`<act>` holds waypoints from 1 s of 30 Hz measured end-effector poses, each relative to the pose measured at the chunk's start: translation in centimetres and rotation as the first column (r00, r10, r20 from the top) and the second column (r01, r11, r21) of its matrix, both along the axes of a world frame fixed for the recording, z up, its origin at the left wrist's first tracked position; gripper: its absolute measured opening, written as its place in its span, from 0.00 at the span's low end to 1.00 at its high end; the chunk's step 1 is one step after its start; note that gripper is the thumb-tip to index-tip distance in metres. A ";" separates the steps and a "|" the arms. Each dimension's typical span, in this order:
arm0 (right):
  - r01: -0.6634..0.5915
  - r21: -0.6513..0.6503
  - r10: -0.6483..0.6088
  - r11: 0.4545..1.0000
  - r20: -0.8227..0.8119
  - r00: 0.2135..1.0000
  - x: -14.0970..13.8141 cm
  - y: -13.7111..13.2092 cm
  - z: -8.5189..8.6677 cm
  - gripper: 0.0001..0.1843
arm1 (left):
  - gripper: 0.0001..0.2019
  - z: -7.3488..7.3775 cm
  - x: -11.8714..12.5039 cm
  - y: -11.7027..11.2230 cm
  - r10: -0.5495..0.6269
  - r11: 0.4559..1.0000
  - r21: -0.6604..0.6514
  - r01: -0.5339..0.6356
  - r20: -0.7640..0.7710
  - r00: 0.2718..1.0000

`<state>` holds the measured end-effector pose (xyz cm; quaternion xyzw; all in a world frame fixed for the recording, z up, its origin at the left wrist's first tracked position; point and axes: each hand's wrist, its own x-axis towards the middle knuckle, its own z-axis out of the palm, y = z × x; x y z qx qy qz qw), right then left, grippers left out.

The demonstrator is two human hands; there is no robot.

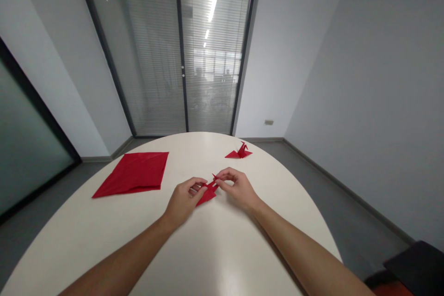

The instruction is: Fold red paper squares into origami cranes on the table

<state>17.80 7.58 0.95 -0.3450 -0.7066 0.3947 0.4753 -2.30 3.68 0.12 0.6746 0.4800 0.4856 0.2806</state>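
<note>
Between my two hands is a partly folded red origami crane (207, 195), held just above the table. My left hand (186, 198) is closed on its wide body, thumb on top. The fingertips of my right hand (237, 186) pinch one of its narrow points, and a small tip sticks up beside them. Part of the paper is hidden behind my fingers. Farther back on the right stands a finished red paper crane (240, 151) with its wings spread, apart from both hands.
A stack of red paper sheets (138, 173) lies at the left of the round white table (204, 141). A glass door with blinds (156, 55) is beyond the table. At the lower right is a dark chair (418, 263).
</note>
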 end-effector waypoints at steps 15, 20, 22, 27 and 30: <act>-0.093 -0.065 0.084 0.993 -0.141 0.986 -0.6 -0.4 0.3 0.18 | 0.08 -0.1 0.1 0.1 -0.056 0.998 -0.027 0.057 0.032 0.998; -0.028 -0.053 0.024 0.998 -0.086 0.996 -0.3 0.2 -0.5 0.19 | 0.08 0.1 0.1 0.1 -0.019 0.998 -0.059 0.023 0.069 0.997; -0.002 -0.061 -0.003 0.998 -0.074 0.997 -0.2 0.4 -0.6 0.18 | 0.08 0.1 0.0 0.1 -0.010 0.998 -0.055 0.015 0.079 0.997; -0.029 -0.123 0.011 0.992 -0.140 0.990 0.0 0.3 0.0 0.19 | 0.08 -0.2 -0.1 0.2 -0.014 0.998 -0.059 0.020 0.099 0.995; -0.063 -0.127 0.044 0.990 -0.150 0.988 -0.2 0.2 0.3 0.18 | 0.08 -0.4 -0.1 0.3 -0.026 0.997 -0.076 0.034 0.114 0.993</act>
